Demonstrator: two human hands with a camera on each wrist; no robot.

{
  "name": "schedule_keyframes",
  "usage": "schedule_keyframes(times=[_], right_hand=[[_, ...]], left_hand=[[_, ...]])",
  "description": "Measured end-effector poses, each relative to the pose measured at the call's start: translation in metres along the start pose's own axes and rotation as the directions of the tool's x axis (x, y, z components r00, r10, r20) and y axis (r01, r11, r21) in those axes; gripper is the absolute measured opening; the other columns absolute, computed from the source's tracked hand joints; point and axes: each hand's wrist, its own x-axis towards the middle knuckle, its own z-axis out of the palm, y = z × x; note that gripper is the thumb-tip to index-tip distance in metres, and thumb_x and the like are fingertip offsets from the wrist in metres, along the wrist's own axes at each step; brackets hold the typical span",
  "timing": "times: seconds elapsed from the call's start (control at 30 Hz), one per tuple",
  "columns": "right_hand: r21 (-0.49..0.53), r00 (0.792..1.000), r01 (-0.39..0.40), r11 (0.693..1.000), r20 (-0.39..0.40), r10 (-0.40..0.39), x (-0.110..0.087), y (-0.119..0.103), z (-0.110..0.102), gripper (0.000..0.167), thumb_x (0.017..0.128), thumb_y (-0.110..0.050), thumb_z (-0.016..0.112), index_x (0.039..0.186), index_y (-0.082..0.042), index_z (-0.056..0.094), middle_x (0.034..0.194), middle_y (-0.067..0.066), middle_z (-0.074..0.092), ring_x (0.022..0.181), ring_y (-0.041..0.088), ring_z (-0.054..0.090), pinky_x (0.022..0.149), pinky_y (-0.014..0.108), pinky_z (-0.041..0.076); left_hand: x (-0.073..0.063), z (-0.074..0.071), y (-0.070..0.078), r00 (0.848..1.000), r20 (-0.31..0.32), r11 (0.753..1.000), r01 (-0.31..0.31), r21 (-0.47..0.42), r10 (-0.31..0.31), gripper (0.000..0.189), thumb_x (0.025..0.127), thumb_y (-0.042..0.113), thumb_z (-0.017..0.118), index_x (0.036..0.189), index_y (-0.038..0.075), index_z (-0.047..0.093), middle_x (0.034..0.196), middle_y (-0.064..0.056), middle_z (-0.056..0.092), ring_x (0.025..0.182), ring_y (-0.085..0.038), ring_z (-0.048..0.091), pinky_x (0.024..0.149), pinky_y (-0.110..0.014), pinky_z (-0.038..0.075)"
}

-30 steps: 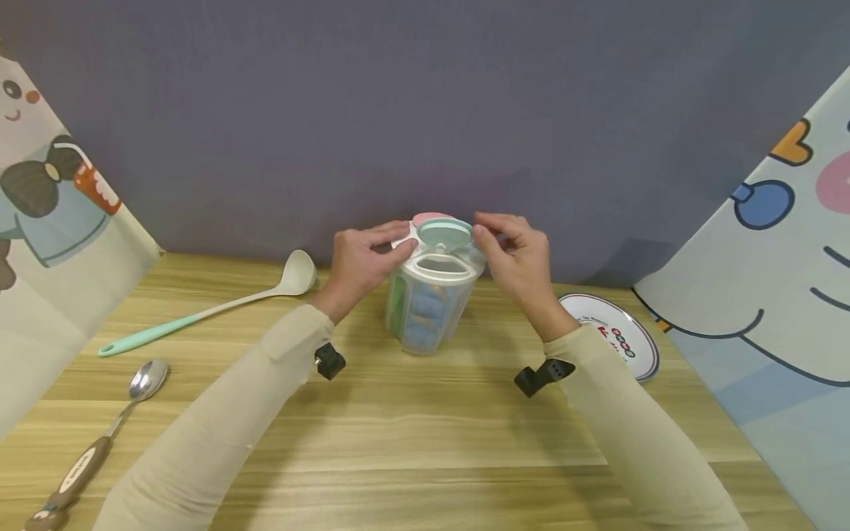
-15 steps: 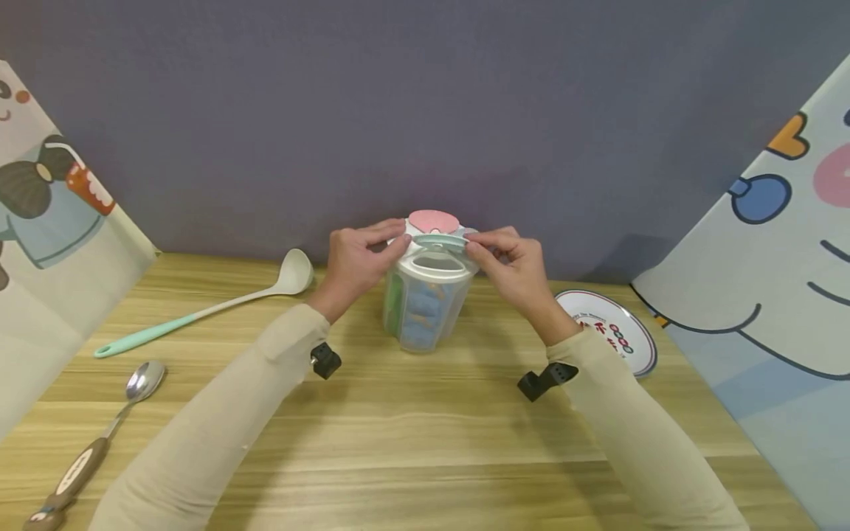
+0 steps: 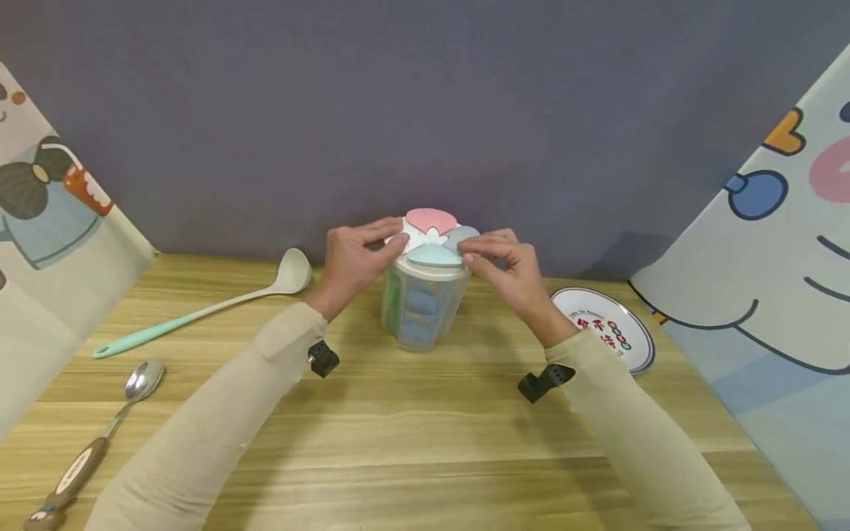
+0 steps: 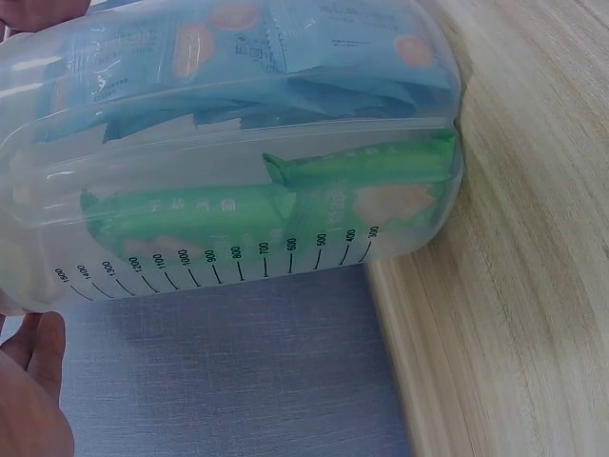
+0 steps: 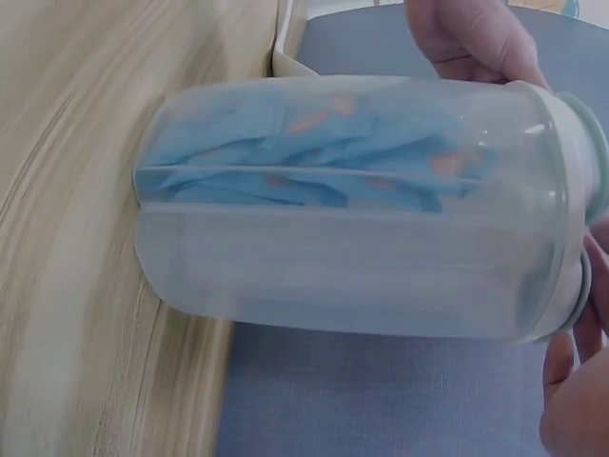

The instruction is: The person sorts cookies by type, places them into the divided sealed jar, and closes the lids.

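Observation:
A clear plastic storage container [image 3: 451,310] stands upright near the back of the table. Its white lid carries petal-like flaps, with a pink flap [image 3: 432,220] at the back and a pale mint flap [image 3: 434,255] lying down over the front opening. My left hand [image 3: 352,262] grips the lid's left rim between thumb and fingers. At the right side, my right hand [image 3: 511,273] pinches the edge of the mint flap. Blue packets [image 5: 257,143] fill one compartment, and green packets [image 4: 200,214] lie in another beside a printed volume scale. Both wrist views show the container sideways.
A ladle [image 3: 199,306] with a mint handle lies left of the container. Closer to me on that side is a metal spoon [image 3: 106,435] with a brown handle. A white plate [image 3: 634,335] lies by the right forearm. The grey back wall [image 3: 425,110] stands close behind.
The mint flap, which stood raised, has swung down toward me over the front opening. My right hand moved with it, down and slightly left. My left hand has stayed on the lid.

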Motion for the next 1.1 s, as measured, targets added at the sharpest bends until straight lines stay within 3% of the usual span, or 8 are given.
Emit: schedule_keyframes(times=[0.4, 0.63, 0.87, 1.1], right_hand=[[-0.114, 0.999, 0.034, 0.993, -0.018, -0.036, 0.007, -0.007, 0.017, 0.011, 0.075, 0.008, 0.073, 0.086, 0.01, 0.071, 0.091, 0.025, 0.065, 0.084, 0.038, 0.042, 0.076, 0.025, 0.029], [-0.196, 1.0, 0.005, 0.981, -0.027, -0.01, 0.003, 0.019, 0.015, 0.014, 0.073, -0.002, 0.08, 0.086, 0.0, 0.075, 0.091, 0.013, 0.067, 0.085, 0.026, 0.042, 0.074, 0.032, 0.03], [-0.292, 0.999, -0.041, 0.956, -0.011, 0.04, 0.007, 0.014, 0.012, 0.012, 0.073, -0.014, 0.079, 0.083, -0.006, 0.077, 0.086, 0.005, 0.067, 0.082, 0.022, 0.041, 0.067, 0.036, 0.032], [-0.374, 1.0, 0.016, 0.927, 0.003, -0.016, 0.013, 0.009, 0.011, 0.014, 0.07, -0.017, 0.077, 0.08, -0.008, 0.076, 0.082, 0.007, 0.067, 0.079, 0.026, 0.045, 0.066, 0.038, 0.033]], left_hand=[[0.002, -0.001, -0.002, 1.0, -0.01, 1.0, -0.02, 0.006, 0.02, 0.025, 0.08, 0.023, 0.077, 0.098, 0.006, 0.074, 0.101, 0.0, 0.07, 0.098, -0.011, 0.064, 0.086, -0.024, 0.048], [0.001, 0.002, -0.001, 1.0, 0.0, 1.0, -0.023, -0.009, 0.023, 0.025, 0.08, 0.023, 0.077, 0.099, 0.006, 0.074, 0.102, 0.0, 0.069, 0.099, -0.011, 0.064, 0.085, -0.024, 0.049], [0.001, 0.004, 0.002, 1.0, -0.001, 1.0, -0.025, -0.01, 0.025, 0.026, 0.081, 0.023, 0.076, 0.099, 0.005, 0.074, 0.102, 0.0, 0.069, 0.099, -0.01, 0.064, 0.085, -0.024, 0.049], [0.006, 0.002, 0.006, 0.999, 0.01, 0.999, -0.032, -0.007, 0.032, 0.026, 0.08, 0.022, 0.076, 0.099, 0.004, 0.073, 0.103, -0.001, 0.069, 0.1, -0.008, 0.063, 0.084, -0.023, 0.05]])
